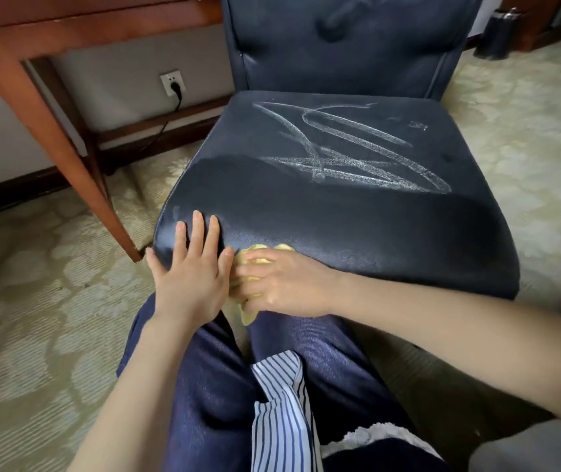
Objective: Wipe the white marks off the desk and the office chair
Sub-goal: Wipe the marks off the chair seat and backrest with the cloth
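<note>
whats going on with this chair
A person is cleaning a dark blue office chair. The right hand grips a yellow cloth at the seat's front edge, while the left hand rests flat on the front left corner beside it. White marks cover the middle and back of the seat; the front strip looks clean.
</note>
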The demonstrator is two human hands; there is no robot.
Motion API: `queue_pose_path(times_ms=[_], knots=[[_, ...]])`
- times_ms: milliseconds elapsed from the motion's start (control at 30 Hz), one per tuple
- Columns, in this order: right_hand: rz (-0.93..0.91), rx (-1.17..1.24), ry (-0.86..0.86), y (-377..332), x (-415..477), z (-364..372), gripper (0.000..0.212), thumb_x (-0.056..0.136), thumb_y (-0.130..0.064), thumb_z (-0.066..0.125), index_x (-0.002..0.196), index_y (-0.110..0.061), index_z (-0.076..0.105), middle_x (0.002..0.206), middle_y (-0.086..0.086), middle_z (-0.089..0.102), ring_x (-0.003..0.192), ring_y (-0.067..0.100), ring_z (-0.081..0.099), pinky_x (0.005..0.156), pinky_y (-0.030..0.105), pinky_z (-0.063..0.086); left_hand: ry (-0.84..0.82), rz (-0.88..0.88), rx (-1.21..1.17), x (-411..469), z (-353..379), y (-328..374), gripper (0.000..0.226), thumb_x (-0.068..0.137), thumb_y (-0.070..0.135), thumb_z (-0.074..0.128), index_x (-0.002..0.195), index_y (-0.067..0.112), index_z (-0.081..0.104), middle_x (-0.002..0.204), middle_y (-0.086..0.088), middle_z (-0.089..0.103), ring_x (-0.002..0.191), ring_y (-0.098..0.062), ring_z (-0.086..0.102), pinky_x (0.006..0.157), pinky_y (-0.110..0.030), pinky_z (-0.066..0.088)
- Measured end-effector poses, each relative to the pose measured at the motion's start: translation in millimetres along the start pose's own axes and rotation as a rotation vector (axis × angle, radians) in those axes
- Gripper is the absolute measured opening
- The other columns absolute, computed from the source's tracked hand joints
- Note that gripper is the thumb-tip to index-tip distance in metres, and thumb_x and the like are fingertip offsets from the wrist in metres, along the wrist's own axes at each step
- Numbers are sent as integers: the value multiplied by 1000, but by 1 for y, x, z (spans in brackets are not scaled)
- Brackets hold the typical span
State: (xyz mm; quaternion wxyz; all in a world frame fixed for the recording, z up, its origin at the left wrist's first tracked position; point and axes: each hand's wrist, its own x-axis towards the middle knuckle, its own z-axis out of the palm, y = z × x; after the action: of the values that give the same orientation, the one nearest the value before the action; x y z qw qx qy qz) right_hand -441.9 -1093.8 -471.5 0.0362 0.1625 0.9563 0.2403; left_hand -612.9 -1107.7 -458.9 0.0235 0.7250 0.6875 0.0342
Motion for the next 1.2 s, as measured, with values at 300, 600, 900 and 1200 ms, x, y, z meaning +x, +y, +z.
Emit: queue_pose_path(times_ms=[300,600,900,1200], knots=[[89,28,12,-4,-62,-13,32,100,-20,40,90,-35,67,120,-18,61,127,10,47,105,31,37,97,75,-159,-4,0,17,59,93,47,8,150,37,-2,160,6,-8,146,-20,-7,111,-58,0],[-35,-55,-16,-18,-212,-17,40,103,-12,30,112,-21,68,138,-8,52,128,17,47,108,37,30,13,163,-110,-34,26,76,61,81,60,-12,130,35,-39,154,-11,-27,143,-33,-20,112,-56,-4],[17,180,-14,18,-256,-35,36,103,-25,34,119,-29,66,138,-8,50,133,18,39,103,40,37,-68,186,-96,-31,25,73,66,73,65,-16,124,36,-46,152,-7,-34,141,-33,-26,111,-62,3],[320,509,79,40,-177,-39,30,92,-30,51,117,-24,68,131,1,58,127,22,48,106,47,39,-35,143,-87,-28,21,64,65,72,64,-17,129,40,-38,155,-3,-27,143,-26,-24,110,-64,4]])
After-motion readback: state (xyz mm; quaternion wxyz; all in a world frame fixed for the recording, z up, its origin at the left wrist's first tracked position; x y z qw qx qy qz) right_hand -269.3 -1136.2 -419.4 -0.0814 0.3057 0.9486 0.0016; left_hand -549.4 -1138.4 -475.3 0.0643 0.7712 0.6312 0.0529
